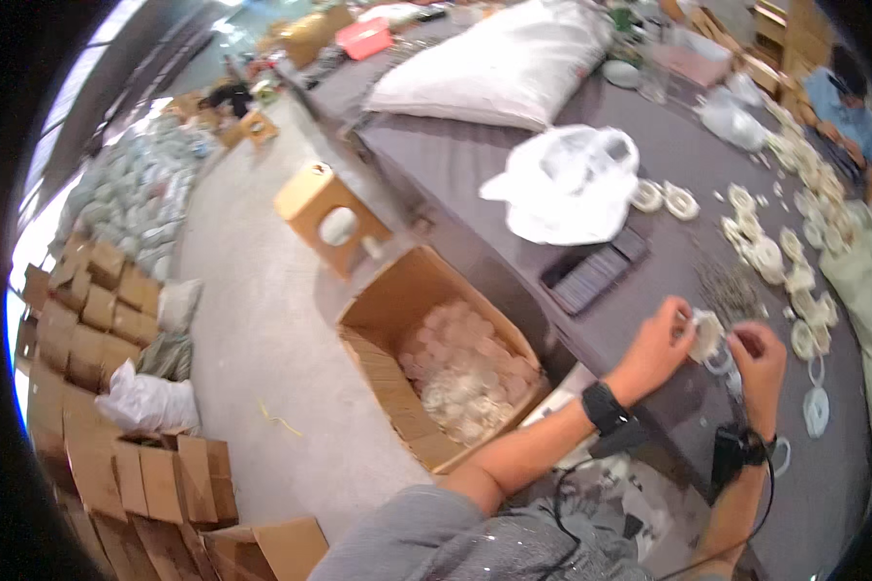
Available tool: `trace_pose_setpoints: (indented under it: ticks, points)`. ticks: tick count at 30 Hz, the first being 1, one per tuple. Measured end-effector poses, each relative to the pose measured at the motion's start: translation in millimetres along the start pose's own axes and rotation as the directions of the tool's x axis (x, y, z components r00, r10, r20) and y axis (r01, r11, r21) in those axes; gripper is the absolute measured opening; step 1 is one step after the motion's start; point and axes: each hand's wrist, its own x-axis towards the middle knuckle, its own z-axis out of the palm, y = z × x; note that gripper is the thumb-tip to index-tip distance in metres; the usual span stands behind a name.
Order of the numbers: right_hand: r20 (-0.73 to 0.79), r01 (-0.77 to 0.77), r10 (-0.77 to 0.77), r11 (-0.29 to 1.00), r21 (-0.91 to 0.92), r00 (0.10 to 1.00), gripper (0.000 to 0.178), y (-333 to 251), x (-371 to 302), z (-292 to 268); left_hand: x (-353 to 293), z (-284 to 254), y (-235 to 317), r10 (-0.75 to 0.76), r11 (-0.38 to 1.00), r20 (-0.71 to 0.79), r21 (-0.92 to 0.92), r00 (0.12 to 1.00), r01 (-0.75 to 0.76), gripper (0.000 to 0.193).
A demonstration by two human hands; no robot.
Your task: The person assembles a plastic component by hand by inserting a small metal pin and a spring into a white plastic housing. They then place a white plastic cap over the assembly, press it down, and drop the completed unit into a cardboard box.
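My left hand [661, 341] grips a small cream-coloured round plastic part [707, 336] by its left side, above the grey-covered table. Close by on the right, my right hand [761, 356] has its fingers pinched together; whatever they hold is too small to make out. A pale ring-shaped cord [719, 362] shows just below the part, between the hands. Behind the hands lies a heap of small dark metal pieces [730, 290], perhaps screws. More cream round parts [765, 259] are strung along the table beyond, and a coiled white cord [816, 414] lies right of my right hand.
A dark phone-like device [594, 271] and a white plastic bag [572, 184] lie on the table. Left of it stands an open carton [388, 382] of round parts. A large white sack [499, 63] lies farther back. Another person [848, 121] sits at far right.
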Motion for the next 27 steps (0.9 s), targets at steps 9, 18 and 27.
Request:
trace_pose_setpoints:
  ticks: [9, 18, 27]
  points:
    - [0.056, 0.118, -0.117, 0.993, -0.014, 0.992, 0.014, -13, 3, 13, 18, 1, -11, -0.092, 0.944, 0.214, -0.293, 0.972, 0.154, 0.032]
    - [0.040, 0.117, -0.114, 0.991, -0.066, 0.993, 0.014, -17, -7, 13, 19, 11, -22, -0.019, 0.940, 0.237, -0.327, 0.971, 0.098, 0.024]
    - [0.072, 0.081, -0.076, 0.995, -0.064, 0.995, 0.017, -16, -9, 13, 10, 7, -23, -0.035, 0.996, 0.134, -0.073, 0.990, 0.045, 0.032]
